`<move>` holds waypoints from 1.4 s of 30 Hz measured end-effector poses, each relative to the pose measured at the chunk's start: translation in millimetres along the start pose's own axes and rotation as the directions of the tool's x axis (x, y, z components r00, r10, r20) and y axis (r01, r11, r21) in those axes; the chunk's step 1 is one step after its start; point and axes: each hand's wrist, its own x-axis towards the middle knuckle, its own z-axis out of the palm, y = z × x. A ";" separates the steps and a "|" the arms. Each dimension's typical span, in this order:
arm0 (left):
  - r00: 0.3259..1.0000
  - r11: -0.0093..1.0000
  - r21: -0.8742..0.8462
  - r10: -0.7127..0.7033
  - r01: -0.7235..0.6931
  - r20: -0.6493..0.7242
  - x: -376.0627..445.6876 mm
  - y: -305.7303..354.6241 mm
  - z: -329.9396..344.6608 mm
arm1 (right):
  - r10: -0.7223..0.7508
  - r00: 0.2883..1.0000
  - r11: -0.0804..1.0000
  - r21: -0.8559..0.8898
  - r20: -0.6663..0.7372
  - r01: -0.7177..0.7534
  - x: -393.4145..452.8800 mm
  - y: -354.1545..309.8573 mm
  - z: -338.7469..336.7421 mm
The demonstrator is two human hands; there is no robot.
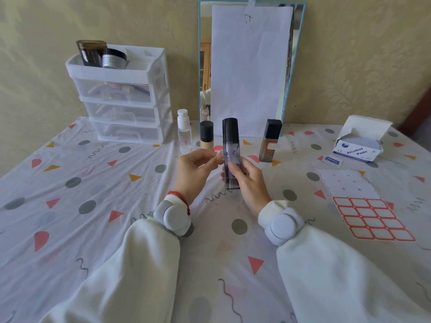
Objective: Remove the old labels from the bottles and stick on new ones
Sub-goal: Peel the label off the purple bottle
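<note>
A person sits at a table covered by a white patterned cloth (93,183), seen from a head camera looking down at both hands. At far left stands a white drawer unit (123,99) with dark jars on top. Moving right, a small clear bottle (184,129) with a white cap and a beige bottle (206,136) with a black cap stand side by side. Just in front of them the left hand (193,169) pinches a small red-edged label (217,152) between thumb and fingertips, the label's free edge pointing right. Immediately to its right, almost touching, the right hand (247,180) wraps its fingers around the lower half of a tall dark purple bottle (230,152), held upright with its black cap on top and its long axis vertical. The label sits level with the bottle's middle, so a short move to the right would likely bring it onto the bottle's side. Further right stand a brown bottle (270,141), then a box of alcohol pads (359,148), with a sheet of red-edged labels (368,217) lying nearer.
</note>
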 end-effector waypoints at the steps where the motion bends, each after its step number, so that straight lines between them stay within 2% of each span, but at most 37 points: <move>1: 1.000 1.000 0.022 0.020 -0.020 0.003 -0.1 0.2 -0.1 | -0.018 1.000 1.000 -0.015 0.007 0.018 -0.2 -0.3 0.3; 6: 0.991 0.980 0.154 0.132 -0.126 -0.031 0.7 -0.4 0.9 | -0.134 0.991 0.975 -0.180 0.005 0.133 -1.1 -0.4 -0.7; 11: 0.993 0.969 0.219 0.118 -0.115 0.000 0.4 -1.8 -0.2 | -0.191 0.981 0.937 -0.302 -0.029 0.174 0.9 2.3 -4.8; 17: 1.000 1.000 -0.020 -0.014 0.014 -0.003 -0.7 2.8 0.1 | -0.034 0.999 0.997 -0.073 -0.018 0.032 0.9 -0.9 -0.9; 22: 0.997 0.986 -0.148 -0.074 0.077 0.025 -0.8 5.9 -0.8 | 0.065 0.997 0.997 0.030 -0.047 -0.064 0.7 -1.7 -3.1; 25: 0.996 0.987 -0.134 -0.087 0.090 0.032 -1.8 5.5 -0.6 | 0.099 0.993 0.992 0.083 -0.062 -0.093 1.8 -1.5 -3.6; 32: 0.995 0.973 -0.208 -0.096 0.100 0.029 -0.7 8.3 -1.0 | 0.105 0.994 0.994 0.035 0.022 -0.105 1.4 -2.4 -1.9; 37: 0.993 0.977 -0.184 -0.102 0.112 0.063 -1.2 7.5 -2.4 | 0.105 0.994 0.994 0.018 0.019 -0.105 1.4 -3.7 -2.2; 40: 1.000 0.994 -0.105 -0.008 0.008 -0.004 -2.1 7.4 -2.0 | 0.096 0.995 0.995 0.042 -0.006 -0.095 2.0 -2.7 -3.0; 42: 0.991 0.993 0.028 0.112 -0.111 -0.075 -1.9 6.1 -2.1 | 0.076 0.997 0.996 0.057 -0.029 -0.074 3.1 -1.5 -3.1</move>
